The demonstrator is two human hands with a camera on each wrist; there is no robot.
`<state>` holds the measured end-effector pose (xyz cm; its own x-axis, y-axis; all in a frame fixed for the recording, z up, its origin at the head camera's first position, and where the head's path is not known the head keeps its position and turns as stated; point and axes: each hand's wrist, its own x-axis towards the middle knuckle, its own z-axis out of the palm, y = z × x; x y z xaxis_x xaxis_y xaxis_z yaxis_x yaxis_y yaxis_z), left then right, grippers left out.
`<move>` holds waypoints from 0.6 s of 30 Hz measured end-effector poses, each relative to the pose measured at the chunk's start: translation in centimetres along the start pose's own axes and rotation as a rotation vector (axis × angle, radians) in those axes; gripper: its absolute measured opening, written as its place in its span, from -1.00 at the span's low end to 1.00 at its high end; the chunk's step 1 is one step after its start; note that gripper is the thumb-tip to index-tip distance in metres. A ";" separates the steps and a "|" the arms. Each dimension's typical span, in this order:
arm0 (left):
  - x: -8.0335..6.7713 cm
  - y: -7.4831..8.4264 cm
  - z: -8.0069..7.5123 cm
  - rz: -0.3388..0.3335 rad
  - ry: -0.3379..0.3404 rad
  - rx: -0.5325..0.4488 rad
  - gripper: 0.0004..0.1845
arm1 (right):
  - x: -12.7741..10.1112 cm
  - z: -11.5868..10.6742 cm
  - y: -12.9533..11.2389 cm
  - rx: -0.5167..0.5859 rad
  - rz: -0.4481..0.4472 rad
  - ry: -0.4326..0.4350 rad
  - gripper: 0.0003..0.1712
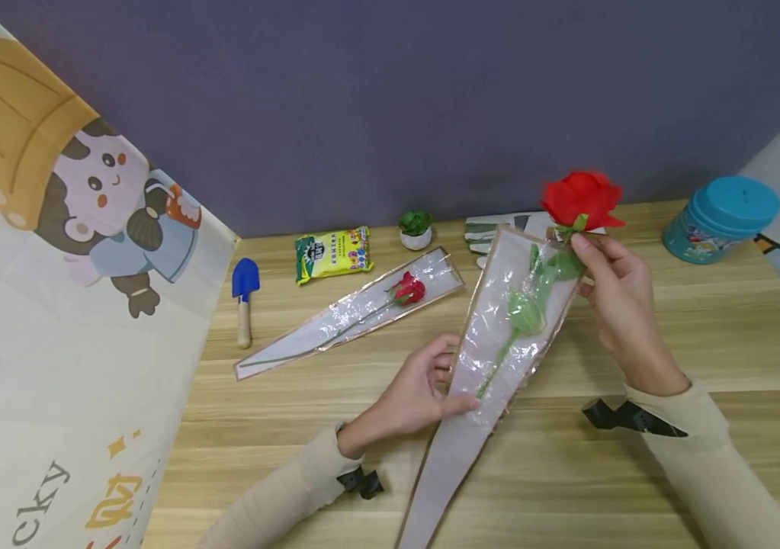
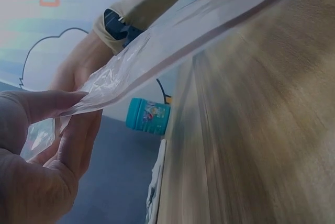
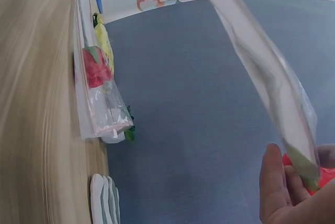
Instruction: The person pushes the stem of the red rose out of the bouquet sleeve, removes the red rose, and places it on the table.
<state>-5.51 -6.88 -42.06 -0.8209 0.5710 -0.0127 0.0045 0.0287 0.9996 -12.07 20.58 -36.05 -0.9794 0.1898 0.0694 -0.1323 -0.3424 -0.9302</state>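
Observation:
In the head view, a large red artificial rose (image 1: 582, 200) stands out of the wide end of a long tapered flower sleeve (image 1: 447, 465) with a clear front and pale back. Its green stem and leaves (image 1: 528, 311) show through the film. My right hand (image 1: 619, 297) pinches the rose just under its bloom, at the sleeve's mouth. Lower down, my left hand (image 1: 413, 389) grips the sleeve by its left edge, thumb on the front film. The left wrist view shows that thumb (image 2: 47, 103) against the sleeve's edge; the bloom is mostly hidden in the right wrist view.
A smaller wrapped rose (image 1: 406, 290) lies left of the sleeve. Along the back are a blue trowel (image 1: 245, 286), a yellow-green packet (image 1: 335, 255), a small potted succulent (image 1: 416, 232) and striped gloves (image 1: 482, 235). A teal lidded tub (image 1: 722, 217) stands at the right.

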 end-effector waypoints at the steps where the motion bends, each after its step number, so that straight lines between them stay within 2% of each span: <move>1: 0.0 0.0 0.0 -0.001 -0.006 0.001 -0.24 | 0.0 0.0 0.0 0.010 0.002 -0.004 -0.82; 8: 0.1 -0.1 0.1 -0.029 -0.041 0.000 -0.21 | 0.0 -0.2 -0.2 0.033 -0.004 0.014 -0.90; 14: 0.1 0.0 0.0 -0.050 -0.051 0.023 -0.21 | 0.4 -0.5 -0.3 0.080 -0.065 -0.004 -0.88; 18: 0.2 0.0 -0.1 -0.058 -0.045 0.047 -0.21 | 0.5 -0.9 -0.7 0.016 -0.121 -0.008 -0.86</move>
<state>-5.71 -6.86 -42.03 -0.7942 0.6033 -0.0725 -0.0142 0.1009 0.9948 -12.34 21.77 -35.71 -0.9573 0.2232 0.1836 -0.2517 -0.3318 -0.9091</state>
